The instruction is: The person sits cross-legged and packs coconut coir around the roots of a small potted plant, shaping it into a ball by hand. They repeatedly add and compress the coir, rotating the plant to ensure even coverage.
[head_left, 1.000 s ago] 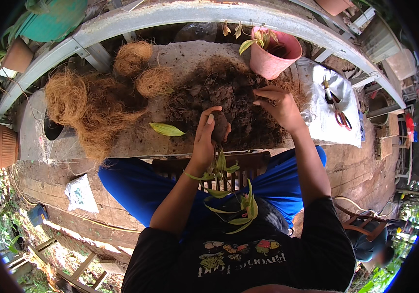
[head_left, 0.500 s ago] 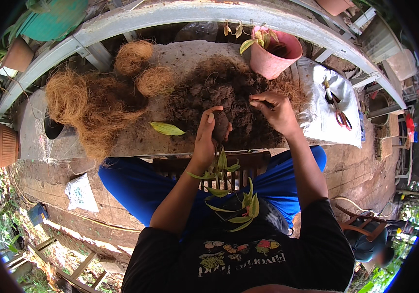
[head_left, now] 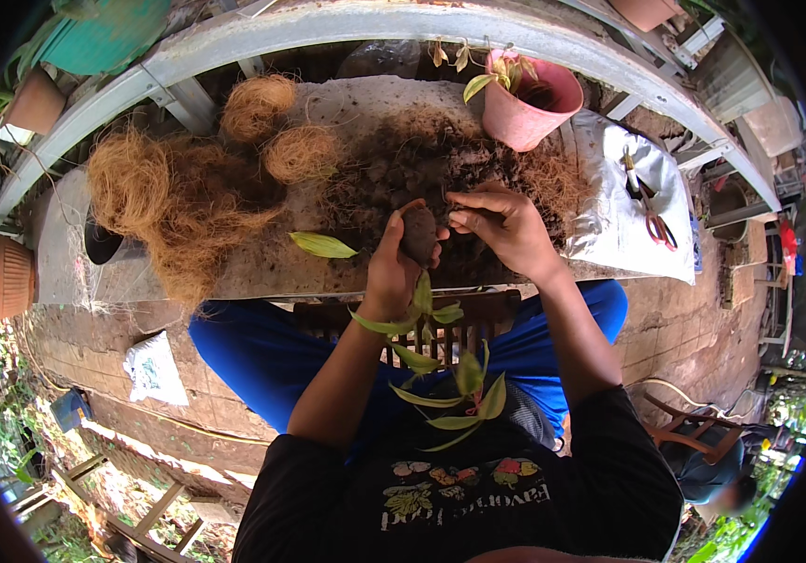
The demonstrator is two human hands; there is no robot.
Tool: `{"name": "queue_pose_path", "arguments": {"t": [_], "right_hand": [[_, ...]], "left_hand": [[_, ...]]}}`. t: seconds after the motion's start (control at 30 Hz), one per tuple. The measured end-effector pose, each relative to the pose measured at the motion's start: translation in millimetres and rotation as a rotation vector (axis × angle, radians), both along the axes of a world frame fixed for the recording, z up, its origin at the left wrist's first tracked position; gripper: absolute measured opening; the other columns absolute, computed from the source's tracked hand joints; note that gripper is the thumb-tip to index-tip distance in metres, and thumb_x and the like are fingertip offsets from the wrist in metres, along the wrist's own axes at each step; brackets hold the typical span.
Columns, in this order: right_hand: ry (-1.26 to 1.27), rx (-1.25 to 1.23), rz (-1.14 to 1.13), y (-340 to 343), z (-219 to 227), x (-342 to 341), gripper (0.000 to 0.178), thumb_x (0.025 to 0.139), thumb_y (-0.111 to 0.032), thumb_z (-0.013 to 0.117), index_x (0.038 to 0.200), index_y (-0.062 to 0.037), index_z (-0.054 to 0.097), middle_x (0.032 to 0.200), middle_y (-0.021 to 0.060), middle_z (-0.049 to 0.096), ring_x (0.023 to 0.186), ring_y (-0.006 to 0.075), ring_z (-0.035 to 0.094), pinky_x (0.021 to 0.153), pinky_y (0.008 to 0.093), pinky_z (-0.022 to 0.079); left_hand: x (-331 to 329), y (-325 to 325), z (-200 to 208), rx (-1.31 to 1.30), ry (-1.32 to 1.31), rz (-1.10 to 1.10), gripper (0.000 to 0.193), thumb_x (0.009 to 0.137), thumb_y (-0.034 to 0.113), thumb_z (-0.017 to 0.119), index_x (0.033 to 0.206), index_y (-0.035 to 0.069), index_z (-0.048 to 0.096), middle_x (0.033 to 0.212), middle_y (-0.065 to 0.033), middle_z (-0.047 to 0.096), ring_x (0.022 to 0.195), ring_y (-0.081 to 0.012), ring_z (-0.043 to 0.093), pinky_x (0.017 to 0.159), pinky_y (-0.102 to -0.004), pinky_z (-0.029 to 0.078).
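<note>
My left hand [head_left: 390, 270] is closed round a dark, soil-covered root ball [head_left: 419, 236] at the near edge of the table. From this root ball a leafy plant stem [head_left: 468, 373] trails toward me, its yellow-green leaves hanging over my lap. Just right of the root ball, my right hand [head_left: 514, 231] has its thumb and fingers pinched together; whatever lies between the tips is too small to make out. Behind both hands spreads a heap of dark soil [head_left: 380, 178]. A single yellow-green leaf [head_left: 322, 245] lies left of my left hand.
Brown coconut fibre [head_left: 187, 192] is heaped at the left, with smaller fibre balls [head_left: 300, 154] beside it. A pink pot [head_left: 525, 117] with a plant stands behind the soil. Red-handled pruning shears [head_left: 648, 206] rest on a white sack [head_left: 609, 220] at right. A metal rail [head_left: 375, 28] borders the far side.
My right hand has moved left and closer to me, up to the root ball. The root ball has turned a little in my left hand, and the hanging leaves have swung slightly.
</note>
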State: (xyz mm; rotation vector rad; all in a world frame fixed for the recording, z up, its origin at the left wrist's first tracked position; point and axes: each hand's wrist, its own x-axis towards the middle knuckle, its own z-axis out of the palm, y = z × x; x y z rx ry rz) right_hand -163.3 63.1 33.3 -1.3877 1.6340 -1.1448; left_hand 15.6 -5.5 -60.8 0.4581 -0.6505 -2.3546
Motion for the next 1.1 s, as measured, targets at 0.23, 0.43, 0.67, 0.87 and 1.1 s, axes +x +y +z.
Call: {"name": "queue_pose_path", "arguments": {"t": [0.23, 0.43, 0.67, 0.87, 1.1], "right_hand": [[-0.035, -0.038, -0.065, 9, -1, 22, 0.019, 0.089, 0.000, 0.076, 0.106, 0.0068, 0.072, 0.104, 0.0101, 0.073, 0.093, 0.0139, 0.071, 0.081, 0.0265, 0.059], [-0.022, -0.080, -0.017, 9, -15, 37, 0.018, 0.084, 0.000, 0.081, 0.098, 0.0055, 0.071, 0.099, 0.0094, 0.069, 0.085, 0.0138, 0.070, 0.074, 0.0265, 0.059], [-0.270, 0.040, -0.131, 8, -22, 46, 0.016, 0.084, -0.001, 0.082, 0.091, 0.0041, 0.068, 0.088, 0.0067, 0.068, 0.078, 0.0129, 0.071, 0.069, 0.0255, 0.059], [-0.443, 0.050, -0.117, 13, -24, 41, 0.020, 0.087, -0.003, 0.080, 0.089, 0.0019, 0.060, 0.083, 0.0060, 0.067, 0.075, 0.0116, 0.071, 0.066, 0.0239, 0.061], [-0.388, 0.089, -0.155, 16, -15, 43, 0.023, 0.087, -0.007, 0.081, 0.086, 0.0001, 0.059, 0.081, 0.0038, 0.066, 0.074, 0.0094, 0.069, 0.064, 0.0234, 0.059]], "left_hand": [[5, -6, 4, 0.178, 0.146, -0.010, 0.047, 0.111, 0.042, 0.033, 0.150, 0.016, 0.042, 0.125, -0.0117, 0.063, 0.088, -0.0171, 0.063, 0.080, -0.0343, 0.053], [3, 1, 5, 0.063, 0.096, 0.022, 0.050, 0.112, 0.042, 0.029, 0.153, 0.015, 0.038, 0.128, -0.0100, 0.061, 0.109, -0.0181, 0.062, 0.093, -0.0371, 0.054], [3, 10, 24, -0.108, -0.064, 0.068, 0.048, 0.112, 0.040, 0.032, 0.150, 0.012, 0.036, 0.123, -0.0063, 0.059, 0.107, -0.0151, 0.060, 0.093, -0.0319, 0.050], [2, 14, 17, -0.387, -0.147, 0.079, 0.052, 0.110, 0.037, 0.045, 0.150, 0.008, 0.031, 0.123, -0.0067, 0.055, 0.104, -0.0120, 0.055, 0.094, -0.0293, 0.046], [1, 19, 23, -0.363, -0.179, 0.046, 0.063, 0.107, 0.047, 0.046, 0.153, 0.008, 0.027, 0.110, -0.0061, 0.060, 0.089, -0.0115, 0.060, 0.079, -0.0251, 0.050]]}}
